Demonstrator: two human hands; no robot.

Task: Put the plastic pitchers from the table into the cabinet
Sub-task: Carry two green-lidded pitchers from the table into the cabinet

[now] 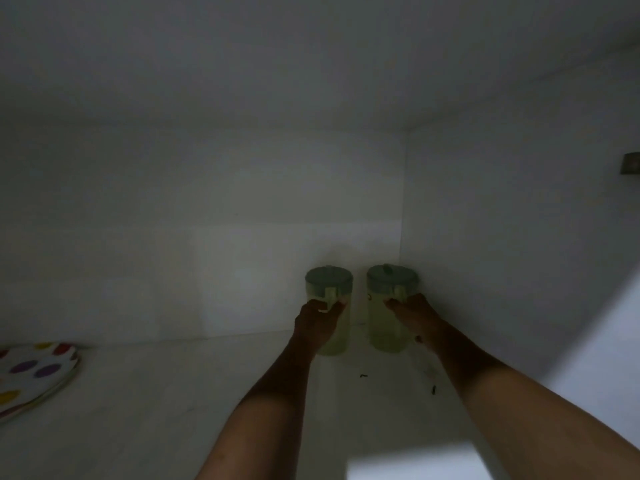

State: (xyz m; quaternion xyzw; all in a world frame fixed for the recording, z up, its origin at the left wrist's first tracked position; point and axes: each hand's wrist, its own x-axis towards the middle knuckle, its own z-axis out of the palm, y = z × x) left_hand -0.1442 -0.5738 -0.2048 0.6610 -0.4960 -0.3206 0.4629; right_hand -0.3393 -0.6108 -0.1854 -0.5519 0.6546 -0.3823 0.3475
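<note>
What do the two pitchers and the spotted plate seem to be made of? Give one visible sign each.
Left pitcher and right pitcher: probably plastic, cloudy pale-green see-through walls, duller green lids. Plate: possibly glossy melamine or ceramic; thin rim, printed spots; too dim to settle.

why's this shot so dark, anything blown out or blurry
Head view: the cabinet interior is dim and grey, so both hands, left and right, and the pitchers look murky and soft; a bright patch glares at the bottom edge; wide-angle bends the walls.
</note>
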